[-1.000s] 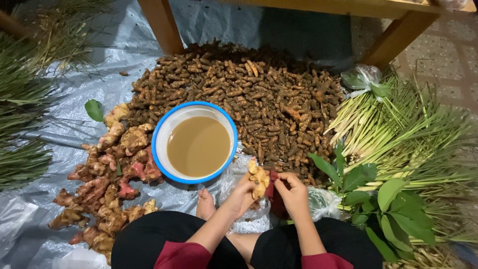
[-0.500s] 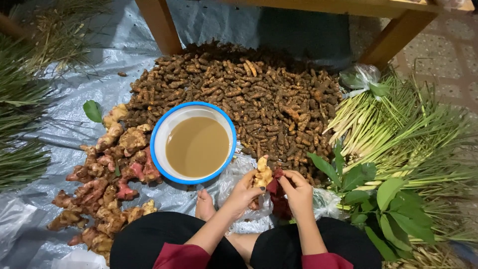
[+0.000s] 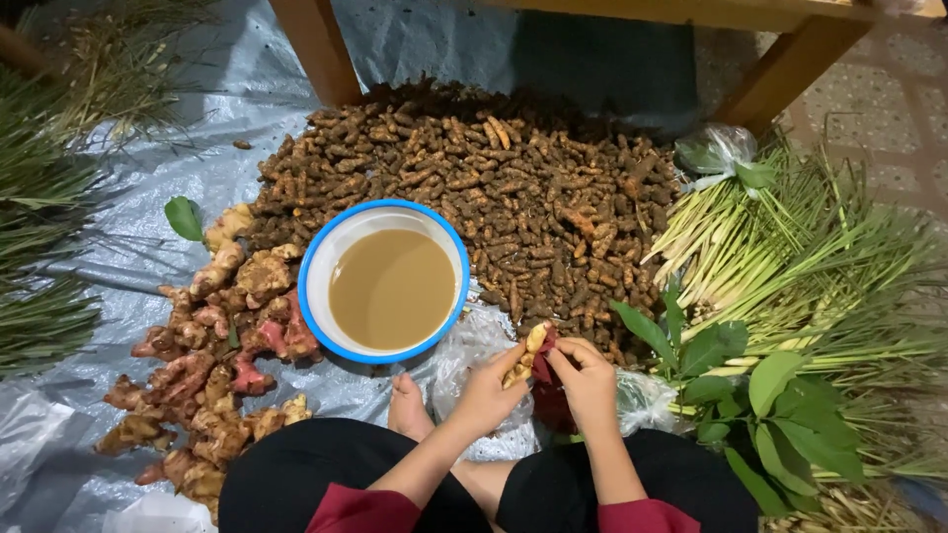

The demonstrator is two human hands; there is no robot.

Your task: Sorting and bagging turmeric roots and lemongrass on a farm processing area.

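Note:
My left hand [image 3: 486, 393] holds a pale yellow root piece [image 3: 526, 353] upright in front of my lap. My right hand [image 3: 585, 377] grips a dark red tool or cloth [image 3: 544, 363] pressed against that root; what it is exactly I cannot make out. Both hands meet just below a large pile of brown turmeric-like roots [image 3: 513, 188]. A white bowl with a blue rim [image 3: 319, 266], filled with murky brown water, stands left of my hands.
Ginger-like pinkish roots [image 3: 212, 355] lie left of the bowl on a grey plastic sheet [image 3: 118, 247]. Lemongrass stalks [image 3: 790, 257] and leafy green branches [image 3: 750, 385] lie at the right. Wooden table legs [image 3: 316, 49] stand behind the pile. My bare foot [image 3: 407, 405] rests near the bowl.
Both hands have shifted slightly up and left with the root, and the right hand has moved along it. The view has drifted a little.

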